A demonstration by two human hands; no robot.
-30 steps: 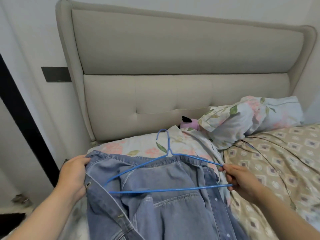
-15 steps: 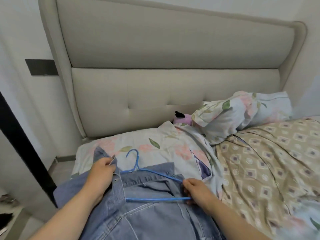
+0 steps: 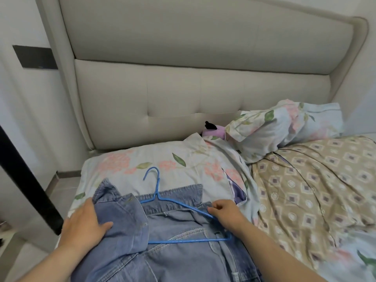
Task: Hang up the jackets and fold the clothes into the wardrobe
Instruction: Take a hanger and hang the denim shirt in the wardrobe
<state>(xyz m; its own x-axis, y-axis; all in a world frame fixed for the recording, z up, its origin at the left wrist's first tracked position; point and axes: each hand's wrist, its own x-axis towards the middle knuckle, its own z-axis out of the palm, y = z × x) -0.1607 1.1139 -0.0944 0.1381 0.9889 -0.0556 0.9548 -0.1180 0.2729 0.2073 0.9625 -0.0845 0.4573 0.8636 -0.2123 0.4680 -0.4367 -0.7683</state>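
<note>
Denim jacket lies open on the bed, its collar resting on the near edge of the floral pillow. A blue hanger lies on the jacket's lining, with its hook reaching up onto the pillow. The left hand, at the pillow's near left corner, has its fingers curled around a fold of the jacket's front panel, thumb pressed on top, and the denim covers the hanger's left end. The right hand, just below the pillow's near right corner, has its fingers bunched tight and pinches the hanger's sloping right arm by the collar. Behind the pillow sits a purple plush toy, against the padded headboard. To the pillow's right spreads a patterned blanket.
</note>
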